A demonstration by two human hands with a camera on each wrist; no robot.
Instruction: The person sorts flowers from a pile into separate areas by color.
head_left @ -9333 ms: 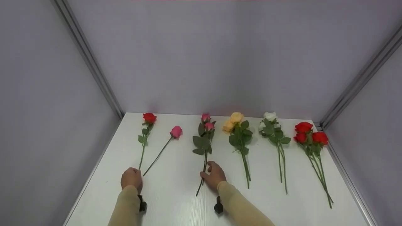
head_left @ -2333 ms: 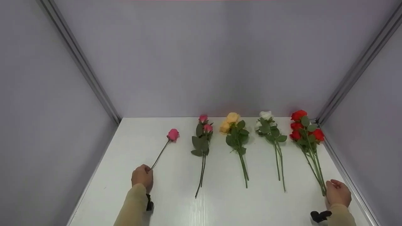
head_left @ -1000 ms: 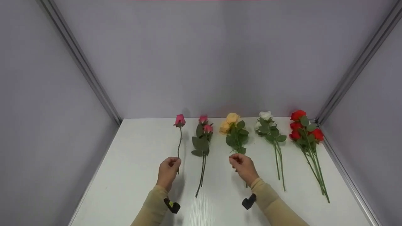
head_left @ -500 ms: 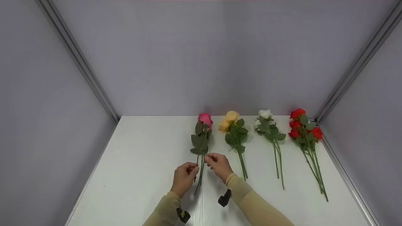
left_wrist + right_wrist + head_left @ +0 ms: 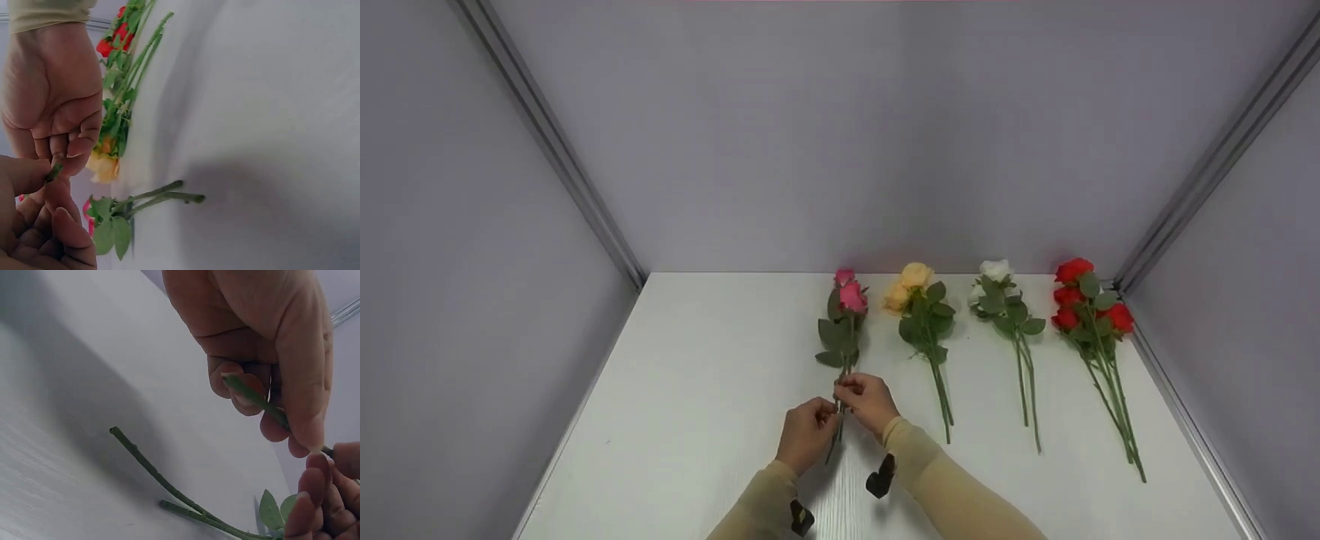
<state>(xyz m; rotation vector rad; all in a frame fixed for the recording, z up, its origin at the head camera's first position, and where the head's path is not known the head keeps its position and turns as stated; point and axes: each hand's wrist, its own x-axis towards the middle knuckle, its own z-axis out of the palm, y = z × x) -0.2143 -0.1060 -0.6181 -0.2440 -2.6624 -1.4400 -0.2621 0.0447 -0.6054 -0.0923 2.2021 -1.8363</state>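
A single pink rose (image 5: 853, 298) is held just over the bunch of pink roses (image 5: 844, 277) on the table, its bloom covering part of them. My left hand (image 5: 805, 433) pinches its stem low down, near the cut end. Slightly higher, my right hand (image 5: 868, 401) pinches the same stem between thumb and fingers. In the right wrist view the stem's end (image 5: 244, 391) sticks out past my left hand (image 5: 264, 343), with my right hand (image 5: 332, 495) at the lower right edge. The stems of the bunch (image 5: 152, 469) lie on the table beneath.
Yellow roses (image 5: 916, 276) lie just right of the pink ones. Farther right are white roses (image 5: 996, 271), then red roses (image 5: 1074, 271) by the right wall. Grey panels (image 5: 810, 135) enclose the white table (image 5: 697, 337) at the back and sides.
A red rose from the left joined the red bunch at the right. My left hand then lifted the single pink rose from the left to the pink bunch, and my right hand came onto its stem.
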